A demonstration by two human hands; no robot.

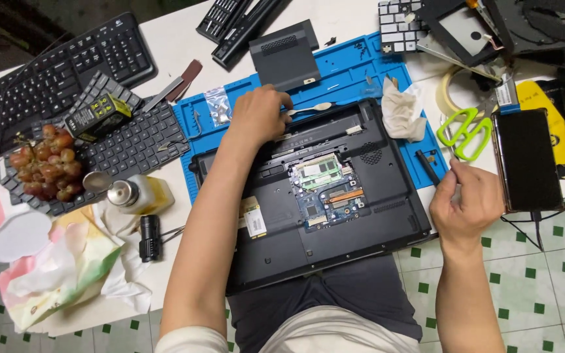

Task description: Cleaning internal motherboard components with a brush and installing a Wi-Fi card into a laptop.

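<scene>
Laptop (325,202) lies bottom-up on the blue work mat (351,65), near edge hanging over the desk (165,39) edge toward the person's lap. Access cover is off — memory module (318,171) and circuit board (328,202) sit exposed mid-chassis.

Left hand (259,114) rests on the laptop's far-left corner, by the battery bay. Fingers are curled down against the case, with a pale spudger-type tool (312,108) at the fingertips; I cannot tell whether the grip actually closes on it or just touches.

Right hand (467,199) is just off the laptop's right edge, at the desk's rim. Its grip is closed into a loose fist, thumb against forefinger, pinching something thin — too small to identify.

Around the laptop:
- removed black cover panel (286,55) just beyond it on the mat
- small clear bag (218,104) on the mat, left of the left hand
- crumpled white cloth (401,111) off the far-right corner
- green-handled scissors (467,134) right of the cloth, then a dark phone (528,160) further right
- loose laptop keyboard (132,140) to the left, a small black-and-yellow box (98,114) on it
- bunch of red grapes (46,163) left of that, a full black keyboard (53,72) beyond
- bottle with a metal cap (135,195) and a small black cylinder (150,236) near the laptop's left side
</scene>
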